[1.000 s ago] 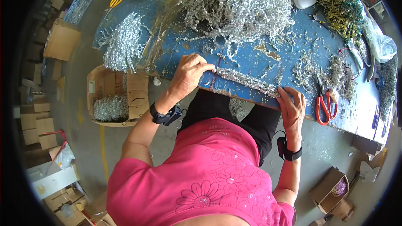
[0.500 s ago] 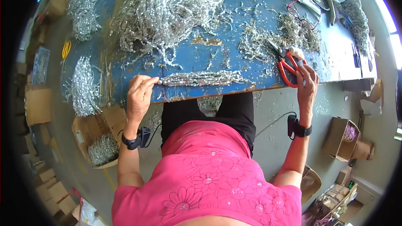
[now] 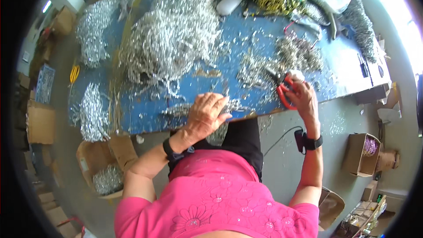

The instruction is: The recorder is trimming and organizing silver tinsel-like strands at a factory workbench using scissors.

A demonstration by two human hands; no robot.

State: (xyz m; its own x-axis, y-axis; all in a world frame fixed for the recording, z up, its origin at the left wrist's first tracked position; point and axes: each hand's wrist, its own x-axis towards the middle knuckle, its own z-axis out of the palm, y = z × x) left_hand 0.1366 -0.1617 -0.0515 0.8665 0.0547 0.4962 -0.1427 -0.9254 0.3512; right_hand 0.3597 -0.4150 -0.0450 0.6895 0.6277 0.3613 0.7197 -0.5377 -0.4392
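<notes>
Grasping red-handled scissors (image 3: 281, 91), right hand (image 3: 305, 98) half-curled

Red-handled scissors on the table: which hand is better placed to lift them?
Probably the right hand: its fingers are at the handles of the red-handled scissors. The left hand is farther off, over the silver tinsel bundle.

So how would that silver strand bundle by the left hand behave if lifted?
The silver bundle would probably sag, since its strands look thin and loose. It's likely light, being wispy rather than solid. It may shed bits too: similar silver scraps litter the blue table.
</notes>
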